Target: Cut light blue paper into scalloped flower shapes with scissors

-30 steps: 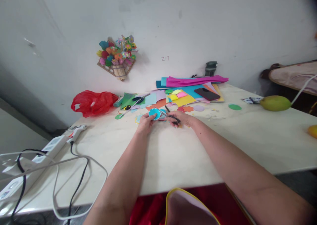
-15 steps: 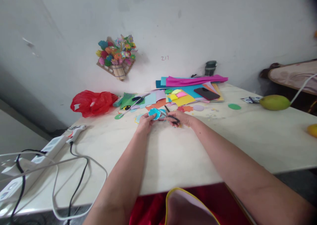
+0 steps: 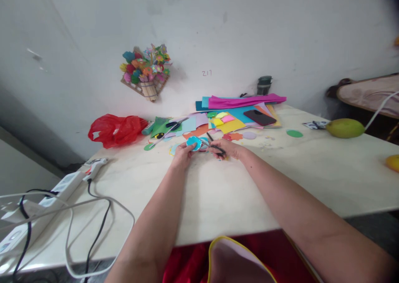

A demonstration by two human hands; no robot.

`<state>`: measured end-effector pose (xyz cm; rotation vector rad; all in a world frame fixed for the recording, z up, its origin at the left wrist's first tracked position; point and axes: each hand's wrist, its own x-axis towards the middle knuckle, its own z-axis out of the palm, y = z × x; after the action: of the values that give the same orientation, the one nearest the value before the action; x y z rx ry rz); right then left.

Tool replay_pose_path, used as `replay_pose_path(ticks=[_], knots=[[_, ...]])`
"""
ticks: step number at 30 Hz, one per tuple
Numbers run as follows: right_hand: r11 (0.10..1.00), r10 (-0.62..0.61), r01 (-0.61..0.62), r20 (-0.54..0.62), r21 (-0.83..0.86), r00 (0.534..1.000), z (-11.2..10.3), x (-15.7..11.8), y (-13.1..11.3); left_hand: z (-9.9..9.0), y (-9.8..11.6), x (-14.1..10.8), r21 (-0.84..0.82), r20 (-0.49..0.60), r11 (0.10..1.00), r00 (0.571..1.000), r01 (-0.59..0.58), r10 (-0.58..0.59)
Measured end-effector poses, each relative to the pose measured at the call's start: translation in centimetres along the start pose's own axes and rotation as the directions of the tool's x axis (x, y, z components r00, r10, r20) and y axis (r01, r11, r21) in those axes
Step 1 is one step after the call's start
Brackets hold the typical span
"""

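Observation:
Between the thumb and fingers of my left hand (image 3: 183, 155) is a blue flower-shaped paper cutout (image 3: 193, 143) with a pale edge. My right hand (image 3: 226, 148) is closed around the dark handles of a pair of scissors (image 3: 220, 151). The scissor blades point left and reach the right edge of the blue cutout. Other cut paper pieces lie beneath and behind my hands, partly covered by them. Close behind my right hand are orange paper flowers (image 3: 233, 136).
Sheets of coloured paper (image 3: 232, 126) and a phone (image 3: 259, 117) lie at the back. A red plastic bag (image 3: 116, 130) and a second pair of scissors (image 3: 173, 125) are back left. A power strip (image 3: 67, 183) with cables lines the left edge; a green mango (image 3: 345, 128) lies right.
Hardly anything differs. The blue cutout has turned or tilted very slightly against the scissor blades, and the whole view has shifted a touch.

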<state>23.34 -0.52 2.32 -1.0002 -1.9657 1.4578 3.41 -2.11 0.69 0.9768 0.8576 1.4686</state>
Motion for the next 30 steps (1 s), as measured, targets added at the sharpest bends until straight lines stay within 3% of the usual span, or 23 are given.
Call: replay_pose_path(ticks=[30], knots=[[1.0,0.017,-0.017,0.02,-0.011,1.0,-0.04,0.0,0.08,-0.41,0.06,0.11,-0.014,0.047,1.0,0.999,0.028,-0.027]])
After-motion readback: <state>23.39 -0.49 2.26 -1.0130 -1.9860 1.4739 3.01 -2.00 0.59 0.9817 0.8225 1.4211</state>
